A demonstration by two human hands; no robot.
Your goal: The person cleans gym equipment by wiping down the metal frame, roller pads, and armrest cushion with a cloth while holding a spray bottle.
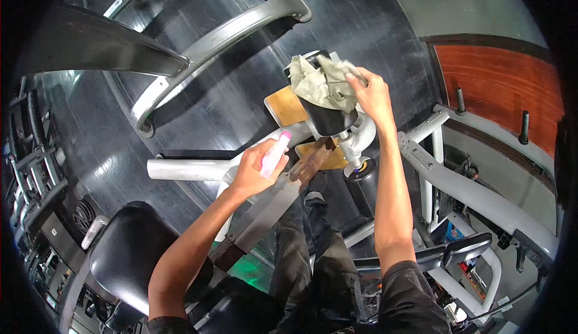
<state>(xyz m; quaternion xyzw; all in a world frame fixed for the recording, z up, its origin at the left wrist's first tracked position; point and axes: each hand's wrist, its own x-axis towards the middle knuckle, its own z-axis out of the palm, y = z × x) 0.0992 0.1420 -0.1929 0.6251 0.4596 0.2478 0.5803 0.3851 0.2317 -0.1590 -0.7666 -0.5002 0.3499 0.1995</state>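
Observation:
In my left hand [259, 168] is a small white bottle [274, 156] with a pink top, the fingers wrapped round it. My right hand [372, 96] grips the edge of a crumpled grey-green cloth [325, 84]. The cloth lies over a black padded part [328, 116] of a gym machine and hides much of its top. Below and left of the pad is a wooden-looking plate [286, 106], and a second one [331, 155] lies nearer my feet.
A worn metal beam [265, 213] runs between my hands towards me. Black seat pads [123, 255] stand at lower left. A curved grey frame [229, 33] rises at upper left. More grey frame bars [475, 189] and a red-brown panel [494, 81] are on the right.

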